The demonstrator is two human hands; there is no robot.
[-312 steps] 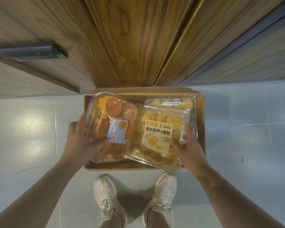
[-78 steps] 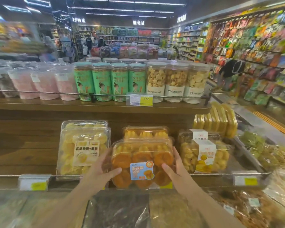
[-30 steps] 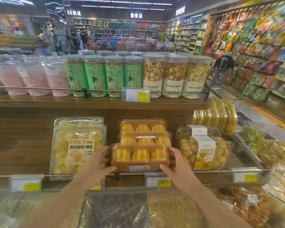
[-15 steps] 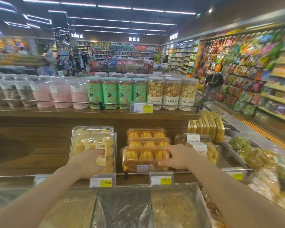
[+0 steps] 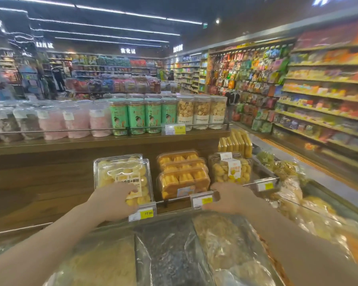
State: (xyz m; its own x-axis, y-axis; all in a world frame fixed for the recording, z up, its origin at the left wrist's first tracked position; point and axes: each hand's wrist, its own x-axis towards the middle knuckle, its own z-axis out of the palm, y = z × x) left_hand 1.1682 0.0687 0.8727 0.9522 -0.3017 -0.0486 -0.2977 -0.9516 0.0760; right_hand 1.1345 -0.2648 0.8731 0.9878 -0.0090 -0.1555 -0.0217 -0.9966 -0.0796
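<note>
Cake clamshell (image 5: 183, 183) fronts its stack on the shelf (image 5: 39, 205), between both hands. Left hand (image 5: 114, 201) fingers lie flat on cookie clamshell (image 5: 123, 174); right hand (image 5: 229, 198) at price tag (image 5: 203, 200), grip unclear. Likely light, slick, crushable plastic: hold both end walls.

The pale-biscuit box (image 5: 122, 172) and the orange-cake box (image 5: 183, 181) are thin clear plastic, glossy, with streaks of glare across their lids. The first carries a matt white paper label (image 5: 133, 181). The shelf (image 5: 50, 182) under and behind them is brown wood with visible grain and a dull satin finish. The price holder (image 5: 204, 200) is clear hard plastic over a white-and-yellow paper slip. The jars (image 5: 135, 115) above look like clear plastic with printed green wraps, though blur makes that uncertain. The metal rail (image 5: 50, 132) before them is thin, smooth and bright. The film (image 5: 167, 250) in the foreground is crinkled, shiny plastic.
</note>
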